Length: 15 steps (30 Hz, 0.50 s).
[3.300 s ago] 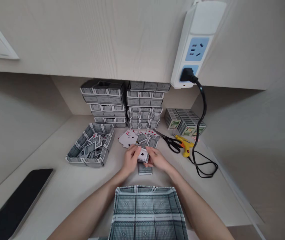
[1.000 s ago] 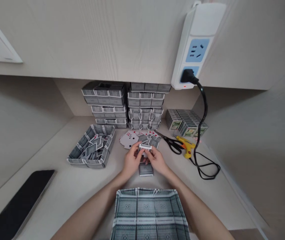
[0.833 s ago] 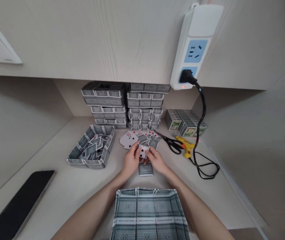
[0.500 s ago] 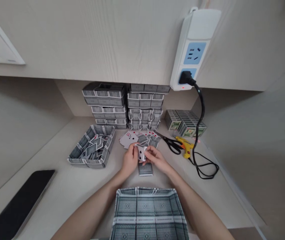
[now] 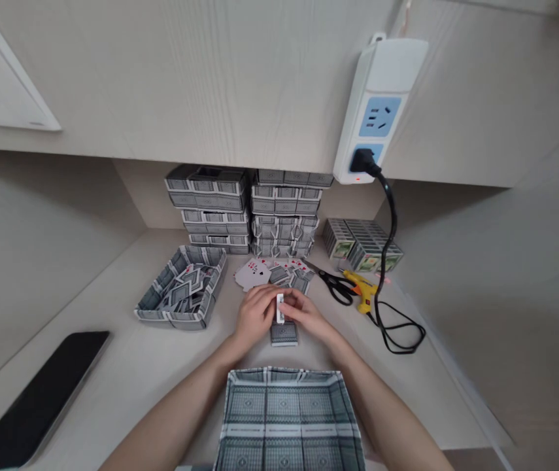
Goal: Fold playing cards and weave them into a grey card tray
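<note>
A playing card (image 5: 280, 309) is pinched between my two hands, turned so that only a narrow white strip shows. My left hand (image 5: 254, 315) closes on it from the left, and my right hand (image 5: 303, 310) grips its right side with thumb and fingers. Whether it is folded or more than one card, I cannot tell. Just below my fingers lies a patterned card stack (image 5: 284, 334), back side up. Behind my hands loose cards (image 5: 252, 273) are spread, some face up. Nearest me stands an open box made of cards (image 5: 284, 430), between my forearms.
At left, a card-made tray (image 5: 204, 316) holds loose cards; a black phone-like slab (image 5: 44, 399) lies nearer. Stacked card boxes (image 5: 215, 199) stand behind. To the right are black scissors (image 5: 335, 284), a yellow glue gun (image 5: 365, 291), card packs (image 5: 365, 243) and a hanging cord (image 5: 391, 222) from a power strip (image 5: 380, 111).
The card between my hands has turned from showing its spade face to a narrow white strip. My left fingers now reach further over it. The camera view has tilted slightly.
</note>
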Each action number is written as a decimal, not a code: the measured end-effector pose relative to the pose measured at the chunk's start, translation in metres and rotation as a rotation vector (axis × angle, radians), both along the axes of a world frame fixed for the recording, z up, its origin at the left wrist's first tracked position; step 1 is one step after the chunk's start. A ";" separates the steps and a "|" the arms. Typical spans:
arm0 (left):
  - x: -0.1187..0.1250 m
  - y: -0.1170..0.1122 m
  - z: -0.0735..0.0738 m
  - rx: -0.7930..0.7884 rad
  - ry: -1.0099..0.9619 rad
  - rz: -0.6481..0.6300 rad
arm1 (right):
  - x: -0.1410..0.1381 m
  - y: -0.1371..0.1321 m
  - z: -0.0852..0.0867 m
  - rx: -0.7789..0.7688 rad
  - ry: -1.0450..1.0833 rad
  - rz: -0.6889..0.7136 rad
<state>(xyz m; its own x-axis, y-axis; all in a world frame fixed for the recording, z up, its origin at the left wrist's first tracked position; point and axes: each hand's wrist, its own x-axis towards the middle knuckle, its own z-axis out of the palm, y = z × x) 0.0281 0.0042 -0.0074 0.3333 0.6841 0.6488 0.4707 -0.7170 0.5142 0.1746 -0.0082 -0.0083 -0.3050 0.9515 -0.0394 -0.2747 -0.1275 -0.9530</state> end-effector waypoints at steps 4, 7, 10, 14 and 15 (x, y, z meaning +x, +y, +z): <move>-0.005 0.002 -0.004 -0.023 0.005 0.047 | 0.000 0.001 -0.001 -0.061 0.006 0.001; -0.004 0.002 -0.004 -0.020 -0.037 0.129 | 0.002 0.002 0.000 -0.079 0.053 -0.033; -0.005 0.002 -0.003 -0.019 -0.081 0.214 | 0.004 0.003 0.003 -0.081 0.101 -0.098; -0.008 0.007 -0.005 -0.057 -0.135 0.344 | 0.008 0.005 0.005 -0.077 0.145 -0.191; -0.009 0.008 -0.005 -0.073 -0.145 0.368 | 0.009 0.005 0.005 -0.083 0.152 -0.194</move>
